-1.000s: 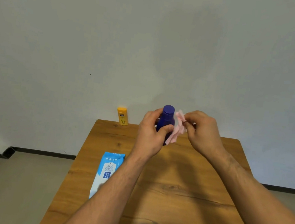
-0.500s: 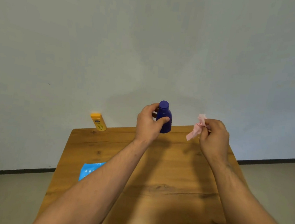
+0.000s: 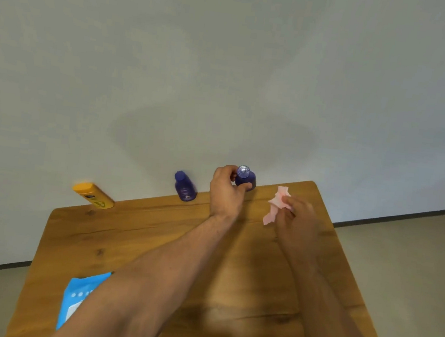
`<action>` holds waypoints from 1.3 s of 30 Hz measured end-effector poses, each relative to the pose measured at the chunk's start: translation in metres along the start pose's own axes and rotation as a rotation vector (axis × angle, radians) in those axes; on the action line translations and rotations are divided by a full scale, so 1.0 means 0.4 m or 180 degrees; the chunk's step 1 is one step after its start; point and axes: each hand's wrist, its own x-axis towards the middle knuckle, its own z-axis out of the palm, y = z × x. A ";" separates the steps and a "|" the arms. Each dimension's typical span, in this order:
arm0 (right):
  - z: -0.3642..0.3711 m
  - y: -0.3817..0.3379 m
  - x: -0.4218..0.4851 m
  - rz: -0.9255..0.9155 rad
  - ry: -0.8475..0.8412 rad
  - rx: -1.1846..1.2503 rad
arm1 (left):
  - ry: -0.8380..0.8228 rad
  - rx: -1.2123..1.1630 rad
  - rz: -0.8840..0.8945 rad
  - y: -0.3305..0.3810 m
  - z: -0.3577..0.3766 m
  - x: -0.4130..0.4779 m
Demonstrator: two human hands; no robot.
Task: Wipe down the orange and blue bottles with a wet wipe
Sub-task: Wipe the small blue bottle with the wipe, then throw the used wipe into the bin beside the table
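Wooden table (image 3: 124,240), knotted grain, set against a pale grey wall (image 3: 228,58). Blue wipes packet (image 3: 83,284) lying near-left. Beige floor (image 3: 415,245). Dark skirting (image 3: 404,216).

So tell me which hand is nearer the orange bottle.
Left. The left hand, gripping a blue bottle, is right of the orange bottle; the right hand, pinching the pink wipe, is farther right.

A small dark-blue plastic bottle (image 3: 245,178) is gripped by the left hand (image 3: 224,193) at the wooden table (image 3: 151,243)'s far edge. A second dark-blue plastic bottle (image 3: 185,187) is stood further left along that edge, and an orange plastic bottle (image 3: 93,195) at the far left corner. A crumpled pink wet wipe (image 3: 275,205) is pinched by the right hand (image 3: 297,218) above the table's right side.
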 end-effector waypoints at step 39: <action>0.119 0.194 0.033 0.0435 -0.0538 0.0054 | 0.0085 0.0215 -0.0594 -0.140 0.297 0.135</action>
